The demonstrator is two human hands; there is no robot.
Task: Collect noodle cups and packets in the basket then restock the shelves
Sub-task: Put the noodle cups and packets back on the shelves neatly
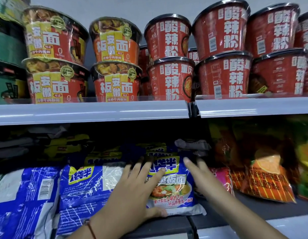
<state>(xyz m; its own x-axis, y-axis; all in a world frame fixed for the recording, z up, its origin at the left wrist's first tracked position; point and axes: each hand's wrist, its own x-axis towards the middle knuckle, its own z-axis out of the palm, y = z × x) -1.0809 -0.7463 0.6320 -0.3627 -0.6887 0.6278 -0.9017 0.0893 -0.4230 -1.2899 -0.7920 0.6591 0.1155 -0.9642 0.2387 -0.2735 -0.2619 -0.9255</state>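
A glossy, crinkled blue noodle packet (170,183) is seen lying flat on the lower shelf (236,211), at its front lip — pillow-shaped, with a sealed white edge. It is pressed by the left hand (132,190), fingers straight and spread over its top, thumb along its near edge. The right hand (199,176) is laid flat against its right side, fingers extended. Little room is left — more blue packets (84,185) crowd the left, orange packets (267,178) the right. Above, rigid shrink-wrapped noodle cups (170,59) are stacked two high
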